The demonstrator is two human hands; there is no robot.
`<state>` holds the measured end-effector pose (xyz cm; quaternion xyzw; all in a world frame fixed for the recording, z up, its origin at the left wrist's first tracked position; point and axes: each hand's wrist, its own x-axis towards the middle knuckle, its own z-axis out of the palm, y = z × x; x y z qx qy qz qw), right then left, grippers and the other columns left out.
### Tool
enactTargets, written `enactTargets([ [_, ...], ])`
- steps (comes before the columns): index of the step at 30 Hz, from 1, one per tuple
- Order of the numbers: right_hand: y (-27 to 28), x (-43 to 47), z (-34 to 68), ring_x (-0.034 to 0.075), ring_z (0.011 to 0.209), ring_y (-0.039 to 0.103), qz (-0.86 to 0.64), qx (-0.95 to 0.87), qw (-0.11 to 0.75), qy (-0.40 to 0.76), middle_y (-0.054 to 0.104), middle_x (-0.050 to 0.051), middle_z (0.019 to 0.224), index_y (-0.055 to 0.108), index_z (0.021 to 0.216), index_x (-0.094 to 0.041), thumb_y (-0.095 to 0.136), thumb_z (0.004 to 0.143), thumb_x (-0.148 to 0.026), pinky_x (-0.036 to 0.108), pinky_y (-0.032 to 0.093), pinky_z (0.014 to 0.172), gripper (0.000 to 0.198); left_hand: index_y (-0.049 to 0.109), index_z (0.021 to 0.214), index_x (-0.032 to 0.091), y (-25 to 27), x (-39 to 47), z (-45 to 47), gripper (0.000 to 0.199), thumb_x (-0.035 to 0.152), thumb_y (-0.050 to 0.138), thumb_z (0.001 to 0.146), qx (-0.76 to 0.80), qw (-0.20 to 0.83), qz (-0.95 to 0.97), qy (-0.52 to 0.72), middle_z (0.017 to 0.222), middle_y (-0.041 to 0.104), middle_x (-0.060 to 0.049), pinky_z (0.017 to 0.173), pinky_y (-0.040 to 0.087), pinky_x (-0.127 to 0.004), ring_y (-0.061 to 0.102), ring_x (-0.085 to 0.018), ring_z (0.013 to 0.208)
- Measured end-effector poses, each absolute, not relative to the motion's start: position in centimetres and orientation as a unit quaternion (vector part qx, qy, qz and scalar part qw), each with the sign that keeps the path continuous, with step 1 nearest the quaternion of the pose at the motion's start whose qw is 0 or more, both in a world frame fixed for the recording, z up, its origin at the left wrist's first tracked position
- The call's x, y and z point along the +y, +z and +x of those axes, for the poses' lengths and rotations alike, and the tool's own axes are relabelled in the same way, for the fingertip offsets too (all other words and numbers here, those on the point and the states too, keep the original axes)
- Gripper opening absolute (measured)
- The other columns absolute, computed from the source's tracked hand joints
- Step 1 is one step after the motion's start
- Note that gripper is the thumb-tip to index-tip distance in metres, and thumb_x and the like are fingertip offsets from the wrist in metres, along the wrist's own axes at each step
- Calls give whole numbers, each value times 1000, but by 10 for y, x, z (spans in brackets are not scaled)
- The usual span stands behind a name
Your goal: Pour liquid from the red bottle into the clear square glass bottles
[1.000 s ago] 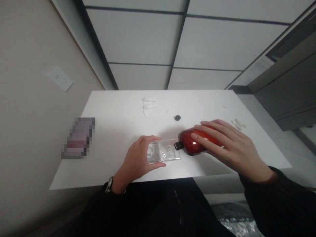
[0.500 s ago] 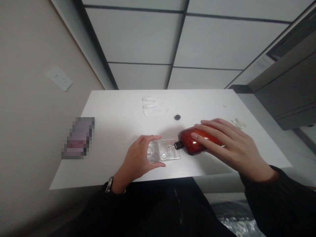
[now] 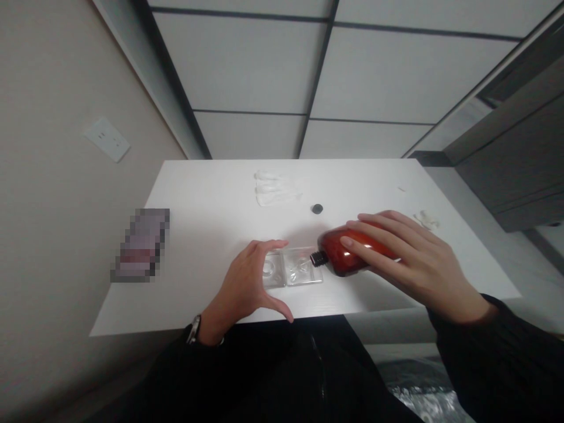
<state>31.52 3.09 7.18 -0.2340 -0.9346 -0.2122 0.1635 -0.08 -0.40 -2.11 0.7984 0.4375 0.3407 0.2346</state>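
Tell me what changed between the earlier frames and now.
The left hand has swung its thumb toward the wearer, away from the clear case, opening wider. The right hand still holds the red bottle tilted toward the case; the dark cap stayed put.

Soft Light, Mild Haze

Tabletop [image 3: 202,235] pale, fairly evenly lit; soft shadows beside the red-brown bottle [image 3: 335,249], which carries small highlights. Lower left corner dim; black sleeve [image 3: 489,364] loses detail. Fine detail hazy. Edges stretched, wide-angle. Block at left [image 3: 141,244] pixelated.
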Motion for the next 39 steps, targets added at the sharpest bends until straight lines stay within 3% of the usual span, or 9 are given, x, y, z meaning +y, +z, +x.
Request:
enactTargets([
  [5,74,30,315,33,127,68,-237,-933,160,-217,71,16,137,56,143,-15,68,91,4,52,61,103,57,43,143,30,-18,-6,1,111,53,103,53,468,228,792,318,138,66,-11,100,59,-53,68,-35,121],
  [9,75,30,315,34,126,68,-236,-934,158,-215,70,17,138,57,143,-15,69,89,5,53,61,102,58,45,141,28,-14,-6,3,101,37,104,60,480,226,794,298,136,67,-10,101,59,-52,68,-33,120],
  [18,77,32,314,35,123,70,-227,-936,159,-216,71,18,135,57,141,-14,71,87,5,54,61,101,59,53,132,26,-11,-5,5,84,34,101,63,506,248,779,276,130,68,-9,100,58,-53,68,-33,118],
  [39,76,32,317,34,128,67,-228,-937,150,-217,70,14,139,57,144,-16,69,89,5,52,59,104,60,54,129,26,-11,-6,5,76,32,97,66,509,239,780,275,126,70,-8,96,60,-51,69,-32,113],
])
